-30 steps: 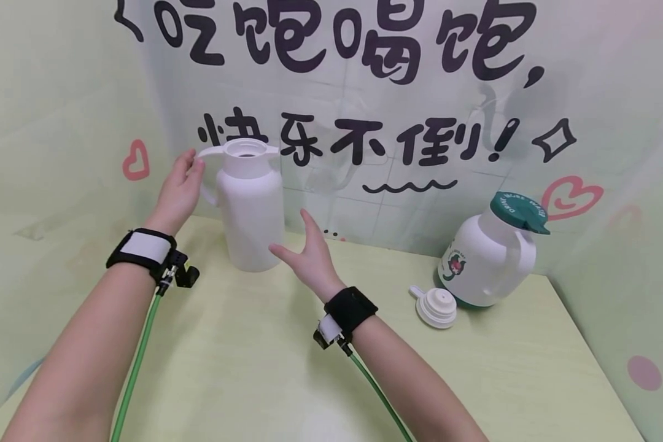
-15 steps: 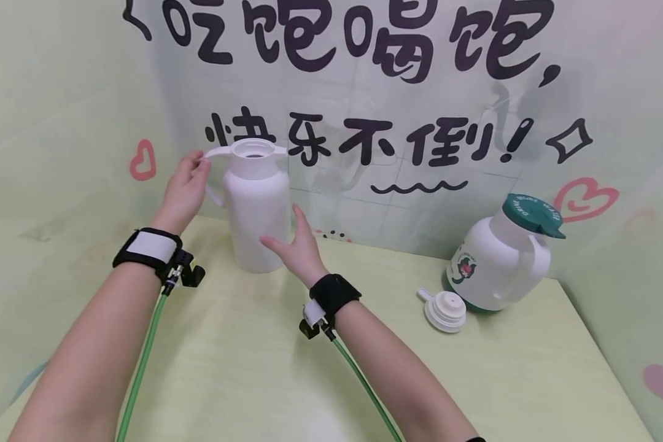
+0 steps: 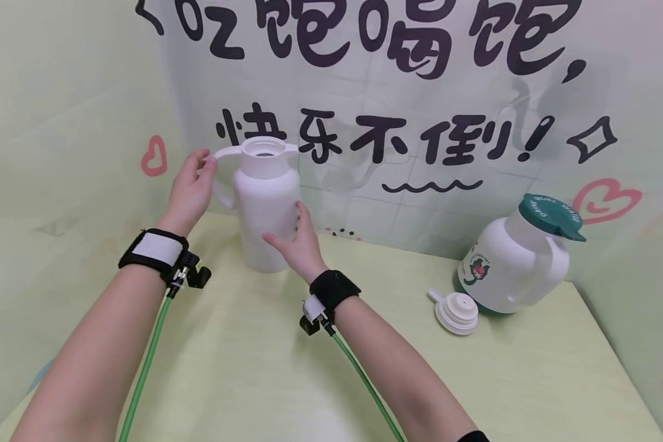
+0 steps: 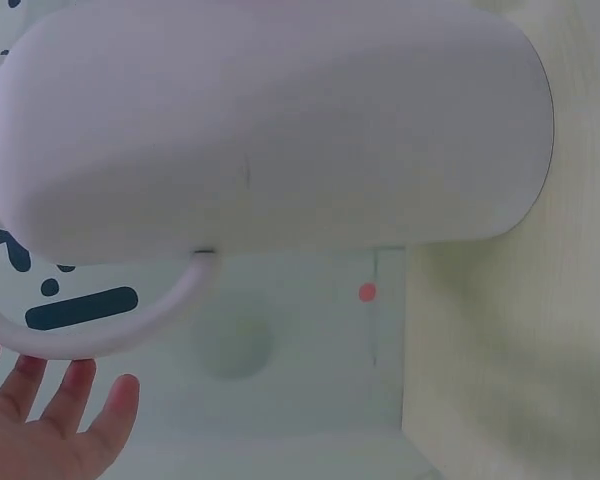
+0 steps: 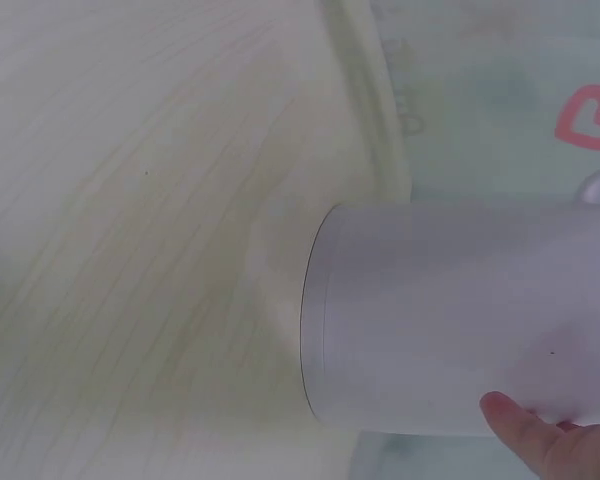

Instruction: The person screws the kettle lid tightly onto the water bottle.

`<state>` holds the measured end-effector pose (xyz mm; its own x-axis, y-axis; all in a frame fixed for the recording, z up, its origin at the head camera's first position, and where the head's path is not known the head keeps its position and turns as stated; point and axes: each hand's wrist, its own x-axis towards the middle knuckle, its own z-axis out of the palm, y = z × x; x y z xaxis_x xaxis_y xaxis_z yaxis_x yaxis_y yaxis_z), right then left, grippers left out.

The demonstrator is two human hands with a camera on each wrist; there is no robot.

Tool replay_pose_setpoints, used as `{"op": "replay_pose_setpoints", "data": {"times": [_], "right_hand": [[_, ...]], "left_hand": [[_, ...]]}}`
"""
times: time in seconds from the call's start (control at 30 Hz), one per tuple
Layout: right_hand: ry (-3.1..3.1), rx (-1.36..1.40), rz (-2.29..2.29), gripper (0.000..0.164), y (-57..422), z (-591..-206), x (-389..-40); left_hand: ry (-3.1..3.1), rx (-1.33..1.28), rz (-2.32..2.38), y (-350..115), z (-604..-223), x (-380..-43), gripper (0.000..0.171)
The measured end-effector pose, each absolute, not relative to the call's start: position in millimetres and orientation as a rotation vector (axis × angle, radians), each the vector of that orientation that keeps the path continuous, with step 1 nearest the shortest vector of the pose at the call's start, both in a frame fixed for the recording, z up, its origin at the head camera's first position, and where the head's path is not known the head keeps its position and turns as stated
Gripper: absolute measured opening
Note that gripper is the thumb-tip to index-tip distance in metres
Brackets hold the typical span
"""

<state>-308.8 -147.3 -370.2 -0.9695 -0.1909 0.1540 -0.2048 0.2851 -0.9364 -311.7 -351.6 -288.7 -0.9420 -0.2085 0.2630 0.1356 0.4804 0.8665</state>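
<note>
A white thermos jug (image 3: 267,209) with its top uncovered stands upright at the back of the table, handle to the left and spout to the right. My left hand (image 3: 191,187) is at the outer side of the handle (image 4: 90,345); in the left wrist view the extended fingertips (image 4: 77,375) rest against it without wrapping round. My right hand (image 3: 304,245) is at the jug's lower right side, thumb and fingers spread. In the right wrist view its thumb (image 5: 510,420) lies against the jug's wall.
At the right stands a white kettle (image 3: 508,264) with a green lid (image 3: 552,215) and green base. Beside it lies a white stopper (image 3: 457,313) with a tab. A printed backdrop (image 3: 359,184) rises behind the table (image 3: 243,362). Green cables (image 3: 146,368) run from both wrists.
My right hand has moved left from beside the jug to its side. The left hand stays at the handle. The whole scene has shifted slightly right in the head view.
</note>
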Motion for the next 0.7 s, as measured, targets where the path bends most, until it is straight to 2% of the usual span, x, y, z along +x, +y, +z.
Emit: {"op": "replay_pose_setpoints", "data": {"times": [0.33,0.7], "right_hand": [[-2.464,0.344,1.878,0.097,-143,-369,-313],[-2.436,0.349,1.889,0.102,-138,-376,-315]], "left_hand": [[-2.355,0.054,-1.467,-352,-288,-303,0.053],[-2.274,-0.079,-2.08,-349,-286,-283,0.032]]}}
